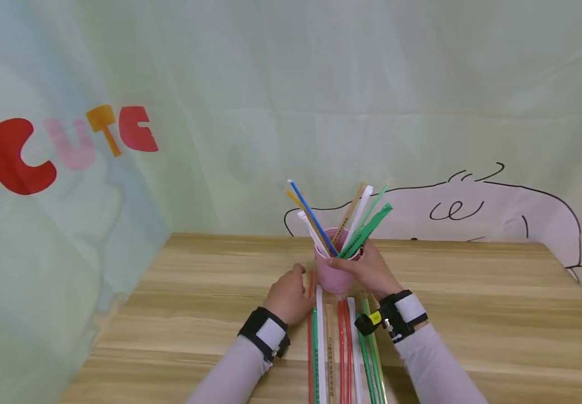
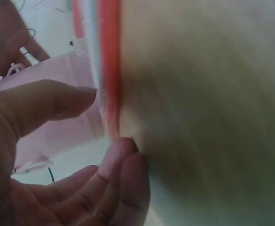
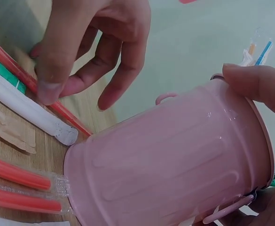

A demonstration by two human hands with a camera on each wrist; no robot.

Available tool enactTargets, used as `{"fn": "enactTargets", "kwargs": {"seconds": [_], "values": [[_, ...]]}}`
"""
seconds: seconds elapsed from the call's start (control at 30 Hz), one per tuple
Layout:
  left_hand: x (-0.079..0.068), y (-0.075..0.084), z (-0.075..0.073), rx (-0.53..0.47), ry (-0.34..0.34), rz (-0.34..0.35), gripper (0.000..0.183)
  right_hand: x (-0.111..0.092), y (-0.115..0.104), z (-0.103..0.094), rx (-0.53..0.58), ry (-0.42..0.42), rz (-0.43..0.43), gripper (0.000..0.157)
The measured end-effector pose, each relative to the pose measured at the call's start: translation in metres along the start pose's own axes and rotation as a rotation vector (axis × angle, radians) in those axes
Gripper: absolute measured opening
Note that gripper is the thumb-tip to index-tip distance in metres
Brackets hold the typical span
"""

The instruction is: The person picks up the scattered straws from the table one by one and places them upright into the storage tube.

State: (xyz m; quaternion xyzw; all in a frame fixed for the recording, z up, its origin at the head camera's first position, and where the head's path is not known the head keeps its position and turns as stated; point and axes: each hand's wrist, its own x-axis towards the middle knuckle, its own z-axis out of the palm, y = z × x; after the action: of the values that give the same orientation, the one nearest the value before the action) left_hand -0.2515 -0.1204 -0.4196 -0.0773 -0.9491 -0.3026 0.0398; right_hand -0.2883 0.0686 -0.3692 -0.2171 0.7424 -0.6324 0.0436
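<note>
A small pink bucket (image 1: pixel 335 275), ribbed with little side handles, stands at the back of the straws and holds several wrapped straws in blue, white, brown and green (image 1: pixel 366 230). My right hand (image 1: pixel 372 269) grips its rim from the right, thumb across the near side. My left hand (image 1: pixel 289 294) is at the left end of a row of straws, with bent fingers and the thumb tip close to the red straw (image 3: pixel 66 113). A gap shows between thumb and fingers in the left wrist view. The white straw (image 3: pixel 27 103) lies alongside, its end near the bucket's base.
Several wrapped straws lie lengthwise on the wooden table (image 1: pixel 195 314): a green straw (image 1: pixel 314 353), a brown straw (image 1: pixel 329 348), red ones (image 1: pixel 343 348) and more green ones (image 1: pixel 366 359). A printed cloth (image 1: pixel 250 112) hangs behind the table's back edge.
</note>
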Motion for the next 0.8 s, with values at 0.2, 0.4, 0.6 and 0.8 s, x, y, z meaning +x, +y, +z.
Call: {"fn": "enactTargets", "kwargs": {"seconds": [0.2,0.4,0.6,0.8], "values": [[0.002,0.001,0.005,0.021,0.029,-0.024,0.059,-0.006,-0.014,0.003,-0.007,-0.003,0.01,0.064],[0.004,-0.005,-0.01,-0.037,0.048,-0.089,0.059,-0.005,-0.014,0.004,0.018,-0.012,0.005,0.063],[0.0,-0.002,-0.059,-0.164,0.158,-0.086,0.046,-0.006,-0.014,0.004,-0.006,-0.008,0.021,0.064],[-0.008,0.005,-0.115,-0.228,0.359,0.012,0.032,-0.002,-0.006,0.001,-0.012,-0.004,0.036,0.067]]}}
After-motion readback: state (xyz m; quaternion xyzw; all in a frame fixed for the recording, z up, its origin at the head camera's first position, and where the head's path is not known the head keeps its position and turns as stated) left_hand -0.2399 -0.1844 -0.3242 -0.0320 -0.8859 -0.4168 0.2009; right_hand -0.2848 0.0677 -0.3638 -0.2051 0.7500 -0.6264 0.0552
